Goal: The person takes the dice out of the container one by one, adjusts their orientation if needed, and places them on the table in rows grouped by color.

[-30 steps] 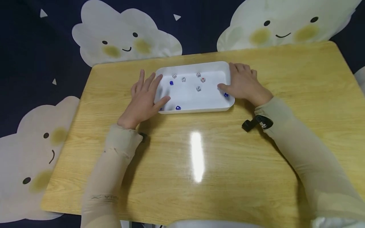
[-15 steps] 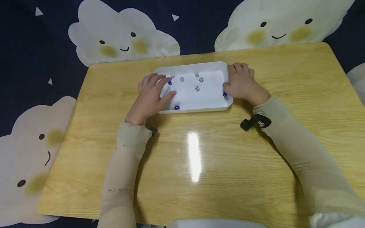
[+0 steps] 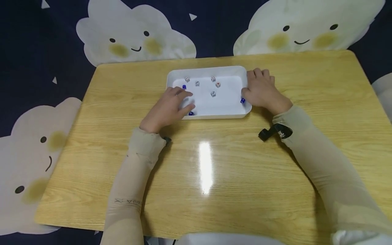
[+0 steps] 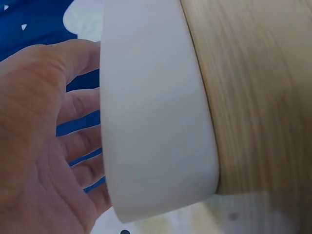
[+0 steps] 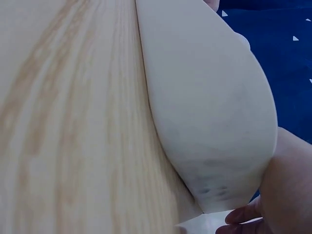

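A shallow white tray (image 3: 226, 107) lies on the table with several small dice in it. The white dice (image 3: 213, 94) are scattered across its back and middle. Three blue dice show: one near the back left (image 3: 184, 87), one by the front wall (image 3: 191, 113), one at the right end (image 3: 243, 100). My left hand (image 3: 165, 110) hovers over the tray's left end, thumb and forefinger apart, nothing visible between them; the left wrist view shows its fingers beyond the tray's wall (image 4: 156, 112). My right hand (image 3: 261, 89) grips the right end, thumb inside, fingers outside.
The wooden table (image 3: 183, 190) extends around the tray, with a bright glare patch in front. Behind it hangs a dark blue cloth printed with smiling clouds (image 3: 137, 30). A black strap mount (image 3: 275, 131) sits on the right wrist.
My left hand has come right and inward over the tray's left end, its spread fingers drawing closer together. My right thumb has shifted toward the right wall; that hand stays on the tray.
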`<move>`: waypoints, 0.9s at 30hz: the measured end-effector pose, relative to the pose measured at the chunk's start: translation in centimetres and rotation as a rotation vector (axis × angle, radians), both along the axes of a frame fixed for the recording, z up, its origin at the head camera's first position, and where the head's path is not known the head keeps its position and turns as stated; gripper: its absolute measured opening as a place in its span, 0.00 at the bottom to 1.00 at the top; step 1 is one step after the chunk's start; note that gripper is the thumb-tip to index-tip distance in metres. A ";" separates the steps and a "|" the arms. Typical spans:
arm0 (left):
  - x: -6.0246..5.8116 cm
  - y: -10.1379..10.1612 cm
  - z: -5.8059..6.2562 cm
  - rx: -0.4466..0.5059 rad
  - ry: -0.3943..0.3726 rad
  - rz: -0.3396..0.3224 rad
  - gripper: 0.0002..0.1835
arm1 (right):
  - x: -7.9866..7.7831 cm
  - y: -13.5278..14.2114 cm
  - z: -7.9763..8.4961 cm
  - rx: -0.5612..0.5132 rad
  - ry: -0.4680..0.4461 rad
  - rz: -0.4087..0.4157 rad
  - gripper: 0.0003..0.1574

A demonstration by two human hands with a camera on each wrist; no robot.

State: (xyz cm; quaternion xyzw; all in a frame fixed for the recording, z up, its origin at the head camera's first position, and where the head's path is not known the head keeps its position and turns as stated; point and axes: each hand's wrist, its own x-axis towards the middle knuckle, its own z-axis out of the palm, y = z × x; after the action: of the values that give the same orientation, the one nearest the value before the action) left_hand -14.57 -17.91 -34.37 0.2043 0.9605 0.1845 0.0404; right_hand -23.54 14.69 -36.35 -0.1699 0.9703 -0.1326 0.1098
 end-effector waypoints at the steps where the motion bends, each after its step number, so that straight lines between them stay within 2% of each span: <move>1: 0.0 0.0 -0.1 -0.002 -0.016 -0.002 0.28 | 0.1 0.0 0.0 0.001 0.006 0.000 0.43; 9: -0.1 0.4 -0.3 -0.031 -0.108 0.006 0.25 | 0.4 0.0 0.0 0.033 0.025 0.000 0.37; 19: -0.4 0.7 -0.4 -0.003 -0.126 0.019 0.22 | 0.3 0.1 0.0 0.027 0.016 -0.024 0.39; 27: -1.0 0.9 0.0 -0.014 -0.180 0.017 0.18 | 0.5 -0.2 0.0 0.007 0.019 -0.032 0.38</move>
State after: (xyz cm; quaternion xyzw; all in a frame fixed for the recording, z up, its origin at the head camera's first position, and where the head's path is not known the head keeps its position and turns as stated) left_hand -15.62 -17.03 -34.37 0.1785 0.9559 0.1960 0.1264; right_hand -23.07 14.51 -36.34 -0.1553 0.9743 -0.1296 0.0989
